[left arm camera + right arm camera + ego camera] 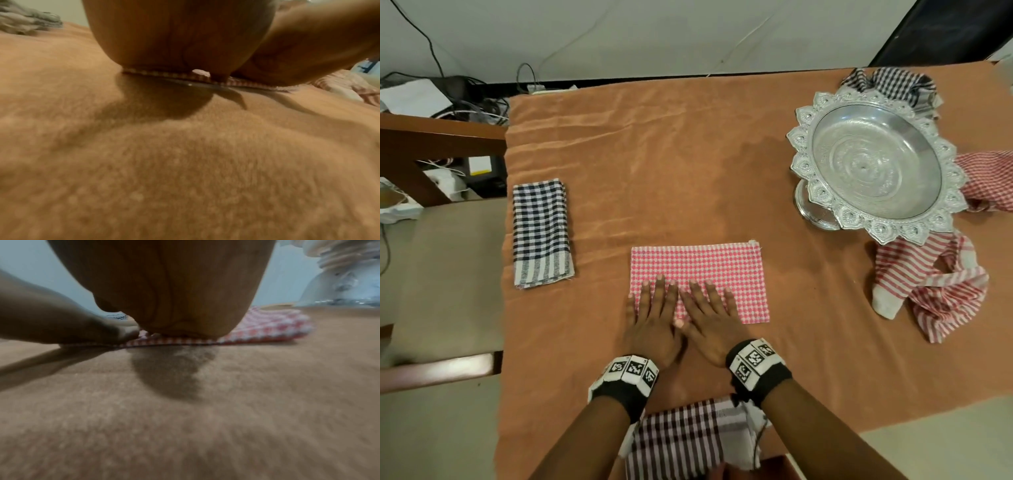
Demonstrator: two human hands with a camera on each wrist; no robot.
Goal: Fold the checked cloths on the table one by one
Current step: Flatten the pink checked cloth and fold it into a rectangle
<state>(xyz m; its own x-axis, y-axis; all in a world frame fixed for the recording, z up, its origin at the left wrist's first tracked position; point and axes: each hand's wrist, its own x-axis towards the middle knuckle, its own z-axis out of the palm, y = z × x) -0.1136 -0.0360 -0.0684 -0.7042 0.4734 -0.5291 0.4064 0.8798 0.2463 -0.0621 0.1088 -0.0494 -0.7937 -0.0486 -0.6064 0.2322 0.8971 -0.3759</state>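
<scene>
we have both palms down flat, fingers straight and spread, so neither grip is closed round anything: the left hand point(654, 317) and the right hand point(710, 317) lie side by side on the near left part of the pink checked cloth point(709, 270), thumbs nearly touching. from the wrist views we see the same thing low down, the heels of our hands bearing on the cloth's near edge point(265, 331) where it meets the orange cover of the tabletop point(688, 164).

the pink cloth sits as a neat rectangle in front of us, so we judge this to be the smoothing step of a fold already laid, with perhaps one more fold across to come. next we would need to slide the palms outward to press the crease, then pinch two corners on one short side and carry them over to the other, keeping the edges lined up.

further out, a blue checked cloth point(541, 234) lies folded at the left. a silver pedestal bowl point(876, 164) stands at the right, with a red striped cloth point(928, 287) crumpled beside it, another red checked cloth point(986, 180) behind, and a dark checked cloth point(893, 84) bunched at the far corner. a dark striped cloth point(681, 442) hangs at the near edge.
</scene>
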